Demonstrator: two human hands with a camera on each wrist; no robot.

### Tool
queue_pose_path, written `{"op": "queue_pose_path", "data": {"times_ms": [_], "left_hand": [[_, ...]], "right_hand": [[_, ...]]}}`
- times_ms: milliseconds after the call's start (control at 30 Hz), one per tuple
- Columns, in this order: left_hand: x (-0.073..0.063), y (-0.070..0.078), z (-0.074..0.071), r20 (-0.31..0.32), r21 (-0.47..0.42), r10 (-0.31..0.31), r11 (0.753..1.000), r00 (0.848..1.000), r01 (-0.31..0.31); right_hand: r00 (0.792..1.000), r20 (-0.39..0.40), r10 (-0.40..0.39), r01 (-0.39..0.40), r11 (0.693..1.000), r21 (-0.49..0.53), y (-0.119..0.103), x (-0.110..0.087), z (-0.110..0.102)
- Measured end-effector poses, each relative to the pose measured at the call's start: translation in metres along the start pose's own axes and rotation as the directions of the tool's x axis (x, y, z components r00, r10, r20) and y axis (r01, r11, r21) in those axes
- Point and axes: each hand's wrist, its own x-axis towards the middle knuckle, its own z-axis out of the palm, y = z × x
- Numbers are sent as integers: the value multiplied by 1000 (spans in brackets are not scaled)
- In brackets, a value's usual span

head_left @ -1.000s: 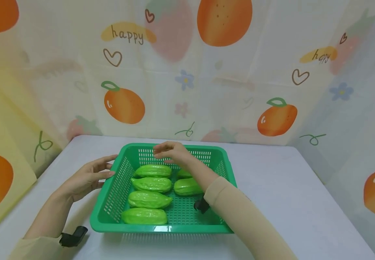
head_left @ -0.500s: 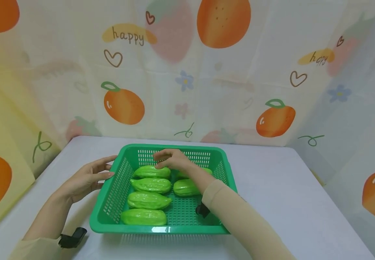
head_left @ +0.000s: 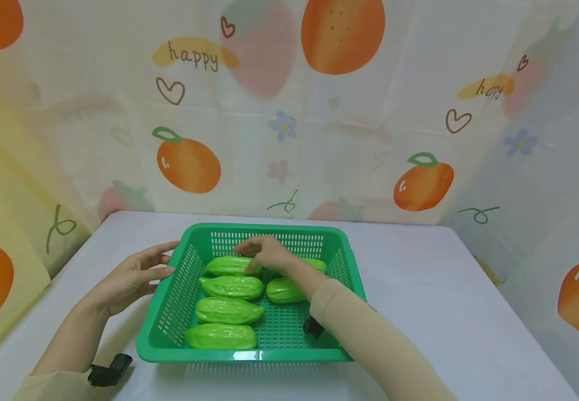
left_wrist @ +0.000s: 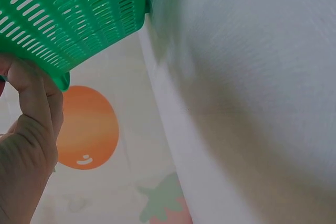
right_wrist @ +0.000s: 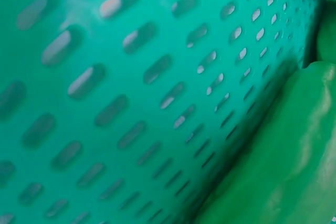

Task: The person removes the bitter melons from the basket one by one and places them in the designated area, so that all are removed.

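Several glossy green bitter melons lie crosswise in a green plastic basket (head_left: 249, 355). My right hand (head_left: 271, 256) reaches into the basket over the rearmost melon (head_left: 226, 265) of the left column. Its thumb hangs before that melon's right end and its fingers arch above the far side; contact cannot be made out. My left hand (head_left: 136, 275) touches the left rim with thumb and fingertips, also seen in the left wrist view beside the perforated wall (left_wrist: 79, 19). In the right wrist view, a ribbed melon (right_wrist: 283, 150) lies close to the wall.
Two more melons sit in the right column, a front one (head_left: 285, 291) and a rear one (head_left: 315, 264) partly hidden by the right hand and forearm. A white table (head_left: 419, 289) bears the basket. Behind stands a fruit-printed cloth (head_left: 339, 156).
My right hand has come down from above the basket's back part to the rearmost left melon. The left hand stays at the rim, and the view has shifted slightly.
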Motion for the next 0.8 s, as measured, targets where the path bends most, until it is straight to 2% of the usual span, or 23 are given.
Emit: {"op": "queue_pose_path", "data": {"times_ms": [167, 467, 600, 800], "left_hand": [[0, -2, 0, 2, -2, 6, 1000, 1000, -6], [1, -3, 0, 9, -11, 19, 1000, 1000, -19], [1, -3, 1, 7, -7, 12, 1000, 1000, -12], [1, -2, 0, 7, -2, 33, 999, 999, -33]], "right_hand": [[1000, -3, -17, 17, 999, -37, 2, 1, 1], [998, 24, -50, 54, 976, -210, 1, 1, 0], [998, 34, -50, 57, 969, -239, -1, 0, -2], [997, 50, -60, 72, 962, -264, -5, -1, -5]]}}
